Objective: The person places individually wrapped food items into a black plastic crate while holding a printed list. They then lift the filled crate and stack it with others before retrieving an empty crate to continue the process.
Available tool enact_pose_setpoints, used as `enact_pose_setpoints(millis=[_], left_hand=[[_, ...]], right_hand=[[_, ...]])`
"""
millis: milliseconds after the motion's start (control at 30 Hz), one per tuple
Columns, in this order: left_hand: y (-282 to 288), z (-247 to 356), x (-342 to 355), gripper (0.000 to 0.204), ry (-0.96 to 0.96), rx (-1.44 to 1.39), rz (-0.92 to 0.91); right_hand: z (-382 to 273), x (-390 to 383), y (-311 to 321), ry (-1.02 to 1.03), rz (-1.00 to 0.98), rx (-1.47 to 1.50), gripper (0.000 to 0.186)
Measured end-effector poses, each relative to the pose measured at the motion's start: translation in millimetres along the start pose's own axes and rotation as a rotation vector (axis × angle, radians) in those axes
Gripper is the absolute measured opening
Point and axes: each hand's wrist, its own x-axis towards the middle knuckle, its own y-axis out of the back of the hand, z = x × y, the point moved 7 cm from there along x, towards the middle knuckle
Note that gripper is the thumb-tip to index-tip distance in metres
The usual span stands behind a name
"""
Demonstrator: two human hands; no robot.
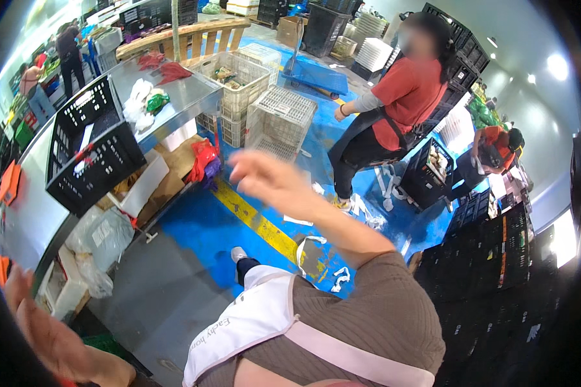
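Beside steel table [35, 216], left hand [51, 335] blurred, grip unclear; right hand [268, 180] loose, empty, above blue floor [190, 232].

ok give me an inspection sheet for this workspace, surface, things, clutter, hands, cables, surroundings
Surface: metal table beside a blue floor with a yellow stripe.
Things at hand: black slotted crate on the table.
Clutter: white strips on the floor; red material on the table.
Hands: left hand low, right hand raised; both blurred, nothing seen held.
Cables: nothing seen.
Surroundings: person in red top, stacked black crates, blue trolley.
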Motion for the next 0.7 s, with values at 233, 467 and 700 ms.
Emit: enact_pose_setpoints(millis=[233, 467, 700], left_hand=[[-126, -114, 34, 0.026, 0.339, -0.004, -0.204], [-150, -251, 56, 0.021, 0.597, 0.003, -0.26], [-206, -381, 49, 0.02, 0.757, -0.037, -0.459]], right_hand=[[231, 81, -108, -0.021, -0.424, -0.306, 0.031], [294, 139, -166, -0.038, -0.819, -0.446, 0.035], [314, 233, -153, -0.218, -0.759, -0.445, 0.034]])
